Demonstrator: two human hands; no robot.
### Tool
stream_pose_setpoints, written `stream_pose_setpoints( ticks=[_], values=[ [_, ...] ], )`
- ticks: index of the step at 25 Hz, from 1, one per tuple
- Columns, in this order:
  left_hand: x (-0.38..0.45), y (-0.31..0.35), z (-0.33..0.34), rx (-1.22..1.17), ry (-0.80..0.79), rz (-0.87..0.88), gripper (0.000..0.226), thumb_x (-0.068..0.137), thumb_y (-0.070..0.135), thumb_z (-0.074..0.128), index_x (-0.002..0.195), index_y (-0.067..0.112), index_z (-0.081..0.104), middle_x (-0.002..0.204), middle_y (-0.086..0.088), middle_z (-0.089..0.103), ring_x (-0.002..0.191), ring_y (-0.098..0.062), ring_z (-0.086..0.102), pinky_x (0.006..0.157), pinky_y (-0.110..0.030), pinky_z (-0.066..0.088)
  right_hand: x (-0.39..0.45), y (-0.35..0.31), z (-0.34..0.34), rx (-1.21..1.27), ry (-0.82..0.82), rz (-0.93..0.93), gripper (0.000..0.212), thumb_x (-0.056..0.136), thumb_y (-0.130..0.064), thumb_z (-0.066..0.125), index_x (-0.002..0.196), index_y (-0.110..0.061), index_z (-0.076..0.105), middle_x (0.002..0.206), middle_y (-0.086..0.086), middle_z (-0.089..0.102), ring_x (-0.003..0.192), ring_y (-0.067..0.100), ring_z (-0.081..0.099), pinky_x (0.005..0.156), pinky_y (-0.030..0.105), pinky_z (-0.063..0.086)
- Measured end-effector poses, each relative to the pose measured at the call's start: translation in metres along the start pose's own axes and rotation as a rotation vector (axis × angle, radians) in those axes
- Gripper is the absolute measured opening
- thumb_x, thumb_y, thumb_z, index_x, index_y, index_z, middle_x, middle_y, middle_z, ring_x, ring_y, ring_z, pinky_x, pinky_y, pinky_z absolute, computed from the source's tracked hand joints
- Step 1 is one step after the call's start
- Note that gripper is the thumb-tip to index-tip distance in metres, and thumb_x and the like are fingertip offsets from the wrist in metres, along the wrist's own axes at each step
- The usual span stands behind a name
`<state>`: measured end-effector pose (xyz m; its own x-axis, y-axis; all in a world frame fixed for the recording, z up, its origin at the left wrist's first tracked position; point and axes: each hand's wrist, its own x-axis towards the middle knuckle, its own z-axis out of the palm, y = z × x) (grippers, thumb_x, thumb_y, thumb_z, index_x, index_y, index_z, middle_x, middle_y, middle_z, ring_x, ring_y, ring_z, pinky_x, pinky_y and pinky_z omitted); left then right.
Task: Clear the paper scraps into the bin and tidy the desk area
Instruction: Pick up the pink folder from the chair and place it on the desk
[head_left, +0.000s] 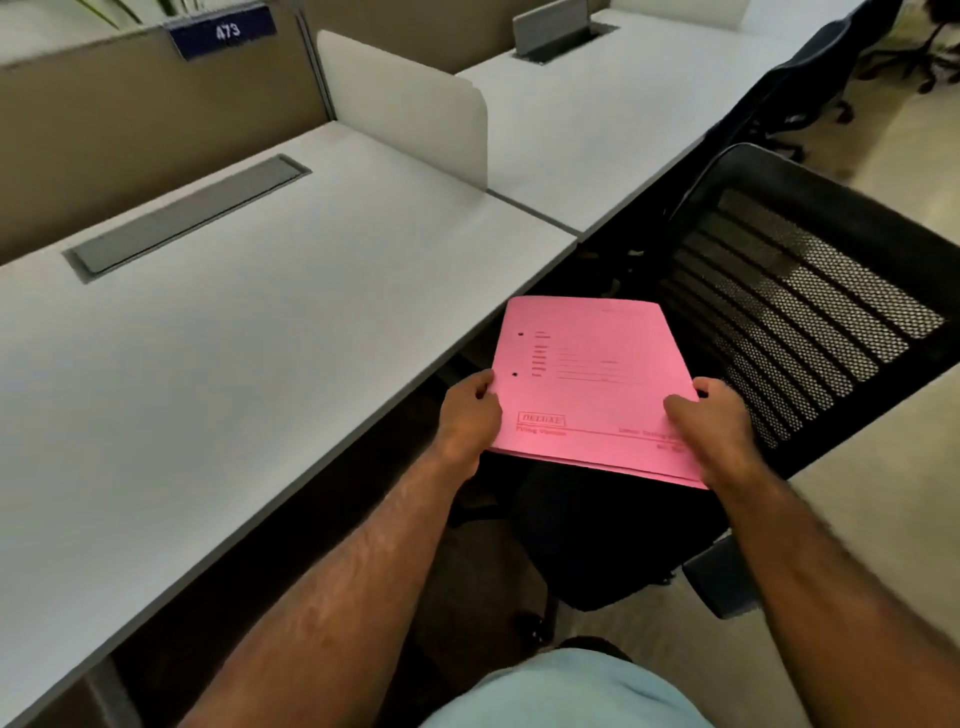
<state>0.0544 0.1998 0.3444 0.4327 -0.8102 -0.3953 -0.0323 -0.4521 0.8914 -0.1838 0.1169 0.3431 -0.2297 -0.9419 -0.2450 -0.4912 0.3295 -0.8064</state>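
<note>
A pink paper file folder (587, 384) with printed lines and two punch holes is held flat in the air, just off the front edge of the white desk (249, 332) and above a chair seat. My left hand (470, 415) grips its near left edge. My right hand (711, 426) grips its near right corner, thumb on top. No paper scraps and no bin show in this view.
A black mesh-back office chair (800, 312) stands to the right, its dark seat (608, 535) under the folder. The desk has a grey cable flap (187, 213), a white divider panel (405, 104), and a tan partition with a blue "473" label (223, 32). More chairs stand far right.
</note>
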Motion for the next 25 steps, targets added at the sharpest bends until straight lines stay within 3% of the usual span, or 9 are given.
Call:
stream_pose_setpoints(
  ticks=[3,5,10,12,14,16,19,21,25],
  values=[
    [-0.007,0.008,-0.025,-0.021,0.019,0.081,0.042,0.099,0.02,0.042,0.14,0.024,0.044,0.105,0.011,0.064,0.077,-0.004,0.067,0.054,-0.015,0.051,-0.02,-0.016,0.004,0.019,0.001,-0.025,0.055,0.077,-0.02,0.057,0.131,-0.017,0.049,0.102,0.006,0.066,0.076,0.023,0.067,0.071,0.04,0.059],
    [-0.009,0.014,-0.05,-0.046,0.057,0.143,0.04,0.099,0.021,0.043,0.14,0.025,0.045,0.108,0.01,0.065,0.076,-0.002,0.068,0.057,-0.016,0.052,-0.031,-0.034,0.017,0.05,-0.008,-0.069,0.056,0.077,-0.019,0.057,0.132,-0.017,0.047,0.104,0.006,0.066,0.075,0.021,0.068,0.069,0.037,0.058],
    [-0.011,0.012,-0.134,-0.048,0.231,0.199,0.042,0.1,0.025,0.043,0.142,0.027,0.042,0.135,0.003,0.055,0.108,-0.017,0.061,0.077,-0.027,0.054,-0.062,-0.09,0.083,0.131,-0.151,-0.174,0.056,0.08,-0.012,0.056,0.134,-0.018,0.044,0.113,0.004,0.065,0.087,0.023,0.069,0.077,0.042,0.06],
    [-0.016,0.004,-0.17,-0.067,0.284,0.226,0.035,0.1,0.027,0.043,0.134,0.032,0.048,0.12,0.01,0.062,0.101,-0.014,0.063,0.074,-0.029,0.054,-0.076,-0.11,0.116,0.159,-0.231,-0.208,0.056,0.081,-0.009,0.056,0.135,-0.017,0.043,0.116,0.006,0.065,0.089,0.024,0.069,0.077,0.042,0.061],
    [-0.025,-0.006,-0.209,-0.079,0.348,0.236,0.025,0.099,0.028,0.044,0.11,0.048,0.055,0.096,0.024,0.063,0.088,-0.008,0.064,0.061,-0.02,0.051,-0.095,-0.13,0.15,0.177,-0.333,-0.233,0.058,0.084,-0.007,0.057,0.138,-0.018,0.04,0.12,0.004,0.063,0.085,0.02,0.069,0.066,0.034,0.061],
    [-0.033,-0.017,-0.246,-0.118,0.433,0.212,0.033,0.099,0.025,0.046,0.089,0.056,0.053,0.082,0.03,0.061,0.08,-0.003,0.064,0.053,-0.012,0.048,-0.116,-0.149,0.183,0.166,-0.44,-0.254,0.06,0.087,-0.009,0.057,0.141,-0.02,0.035,0.126,0.004,0.06,0.083,0.017,0.069,0.059,0.027,0.058],
    [-0.038,-0.039,-0.291,-0.187,0.559,0.17,0.043,0.098,0.017,0.046,0.081,0.055,0.056,0.076,0.033,0.062,0.077,0.001,0.063,0.052,-0.01,0.047,-0.142,-0.169,0.228,0.074,-0.55,-0.34,0.062,0.086,-0.01,0.055,0.143,-0.022,0.033,0.136,0.006,0.056,0.093,0.02,0.067,0.073,0.032,0.059],
    [-0.04,-0.053,-0.315,-0.221,0.638,0.165,0.046,0.097,0.01,0.044,0.087,0.051,0.061,0.077,0.035,0.063,0.078,0.004,0.062,0.053,-0.008,0.047,-0.154,-0.18,0.255,0.041,-0.6,-0.406,0.065,0.082,-0.007,0.054,0.143,-0.02,0.034,0.137,0.008,0.056,0.101,0.022,0.064,0.085,0.037,0.057],
    [-0.029,-0.082,-0.362,-0.309,0.823,0.121,0.042,0.094,0.005,0.045,0.131,0.023,0.057,0.105,0.017,0.063,0.081,0.01,0.059,0.052,-0.002,0.044,-0.167,-0.21,0.32,0.003,-0.711,-0.505,0.066,0.08,-0.004,0.054,0.142,-0.02,0.038,0.13,0.009,0.061,0.101,0.022,0.063,0.092,0.041,0.054]
  ],
)
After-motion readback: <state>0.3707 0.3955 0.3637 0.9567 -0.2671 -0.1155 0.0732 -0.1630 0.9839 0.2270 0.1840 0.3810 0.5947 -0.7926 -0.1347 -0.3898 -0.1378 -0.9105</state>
